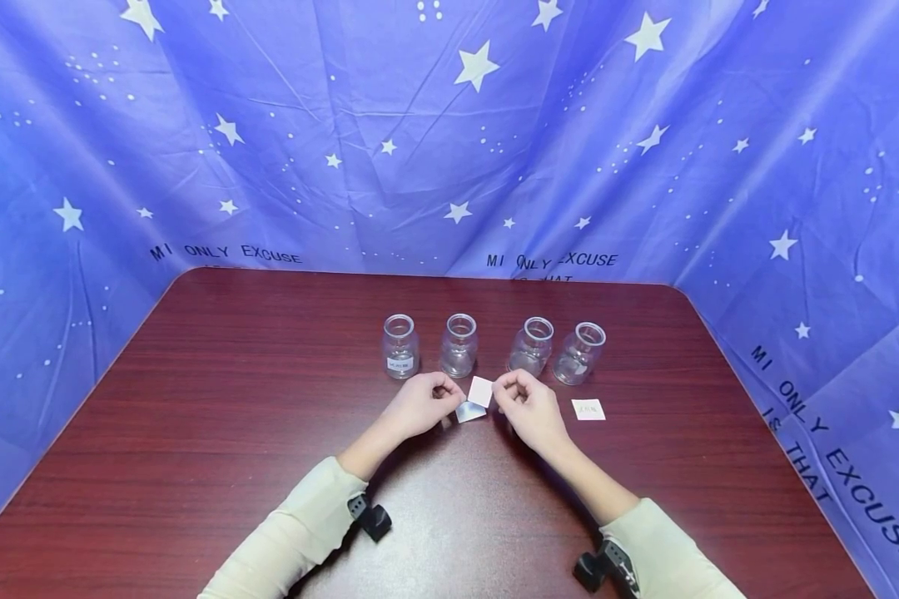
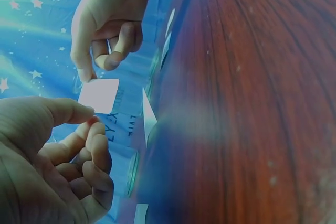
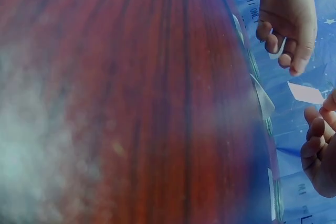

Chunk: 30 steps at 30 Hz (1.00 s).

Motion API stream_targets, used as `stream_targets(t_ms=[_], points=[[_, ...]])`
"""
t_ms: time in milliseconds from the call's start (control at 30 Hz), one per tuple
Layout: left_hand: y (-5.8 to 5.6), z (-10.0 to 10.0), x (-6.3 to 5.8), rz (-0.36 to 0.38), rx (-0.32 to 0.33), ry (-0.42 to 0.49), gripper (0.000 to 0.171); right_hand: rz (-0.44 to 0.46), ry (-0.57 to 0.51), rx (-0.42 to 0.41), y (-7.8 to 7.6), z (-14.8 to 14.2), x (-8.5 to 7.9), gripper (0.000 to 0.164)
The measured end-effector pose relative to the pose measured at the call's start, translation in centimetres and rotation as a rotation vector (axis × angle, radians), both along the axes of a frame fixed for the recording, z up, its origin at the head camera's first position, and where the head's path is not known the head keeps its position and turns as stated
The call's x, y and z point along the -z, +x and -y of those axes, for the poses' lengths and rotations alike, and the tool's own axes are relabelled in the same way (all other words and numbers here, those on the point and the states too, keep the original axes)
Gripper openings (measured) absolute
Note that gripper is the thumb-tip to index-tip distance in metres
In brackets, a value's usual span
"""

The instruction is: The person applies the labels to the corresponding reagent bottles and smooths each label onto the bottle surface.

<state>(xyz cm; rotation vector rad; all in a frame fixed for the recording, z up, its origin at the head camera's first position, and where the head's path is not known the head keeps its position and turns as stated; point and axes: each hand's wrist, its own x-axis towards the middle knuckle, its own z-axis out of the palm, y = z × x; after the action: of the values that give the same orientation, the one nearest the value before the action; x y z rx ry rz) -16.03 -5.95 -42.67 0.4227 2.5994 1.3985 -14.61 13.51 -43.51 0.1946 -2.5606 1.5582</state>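
Between the hands is a small square white label point(image 1: 481, 392), raised above the tabletop. My right hand point(image 1: 530, 409) pinches its edge between thumb and forefinger. My left hand point(image 1: 422, 405) is just to the left, fingers curled and thumb close to the forefinger. A narrow gap parts it from the label point(image 3: 306, 93) in the right wrist view, and nothing shows in its fingers. Below lies a shiny, slightly curled piece of paper point(image 1: 470, 412). A glass jar point(image 1: 399, 348) bears a label on its front, and a bare-fronted jar point(image 1: 459, 347) stands behind the hands.
Two more glass jars stand at the right, one point(image 1: 532, 343) partly behind my right hand and another point(image 1: 579, 356) beside it. A square label point(image 1: 588, 409) with faint writing lies in front of them. A blue star-printed curtain point(image 1: 389, 208) borders the brown table point(image 1: 232, 433).
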Motion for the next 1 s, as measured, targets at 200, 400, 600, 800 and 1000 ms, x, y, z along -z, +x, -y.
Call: stream_targets(t_ms=[200, 400, 600, 800, 1000], points=[[0.0, -0.32, -0.06, 0.01, 0.006, 0.071, 0.012, -0.065, 0.018, -0.01, 0.12, 0.24, 0.07, 0.005], [0.07, -0.66, -0.31, -0.041, 0.009, 0.114, 0.013, -0.138, 0.039, -0.025, 0.19, 0.44, 0.06, 0.005], [0.1, -0.89, -0.23, -0.037, 0.01, 0.142, 0.015, -0.222, 0.043, -0.093, 0.37, 0.65, 0.06, 0.004], [-0.02, -0.82, -0.12, 0.007, 0.006, 0.165, 0.022, -0.289, 0.081, -0.161, 0.44, 0.72, 0.17, 0.006], [-0.12, -0.84, -0.08, 0.013, 0.002, 0.175, 0.021, -0.308, 0.113, -0.179, 0.41, 0.79, 0.09, 0.005]])
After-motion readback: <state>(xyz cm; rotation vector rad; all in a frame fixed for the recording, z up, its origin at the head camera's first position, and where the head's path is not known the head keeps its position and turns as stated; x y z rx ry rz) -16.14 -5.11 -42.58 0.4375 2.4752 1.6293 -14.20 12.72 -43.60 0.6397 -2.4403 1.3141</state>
